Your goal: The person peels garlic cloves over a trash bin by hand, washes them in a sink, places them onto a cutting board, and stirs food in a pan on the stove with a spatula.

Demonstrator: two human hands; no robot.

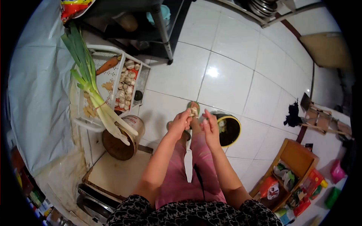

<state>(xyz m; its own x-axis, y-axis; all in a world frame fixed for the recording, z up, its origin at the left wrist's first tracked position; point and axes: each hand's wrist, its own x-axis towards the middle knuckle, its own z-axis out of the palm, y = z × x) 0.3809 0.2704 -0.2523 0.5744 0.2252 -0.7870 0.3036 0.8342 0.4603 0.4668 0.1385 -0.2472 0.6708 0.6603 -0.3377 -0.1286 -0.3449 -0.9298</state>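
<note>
My left hand (pixel 181 123) is raised in front of my legs with its fingers drawn together. A small pale piece (pixel 194 112) shows at its fingertips, above my sandalled foot. It is too small to name, and I cannot tell whether it is gripped or part of the sandal. Apart from it, my right hand (pixel 211 130) has its fingers loosely extended, with nothing visible in them. Beside that hand, on the floor, stands a dark bin (pixel 235 140) with a yellow rim and pale green scraps inside.
On the left, a white rack (pixel 98 48) holds leeks (pixel 92 81), a carrot (pixel 108 65), ginger (pixel 108 86) and several garlic bulbs (pixel 127 81). Below it is a tilted round container (pixel 132 124). A black shelf (pixel 162 34) stands behind. A wooden cabinet (pixel 298 152) with packages is at right.
</note>
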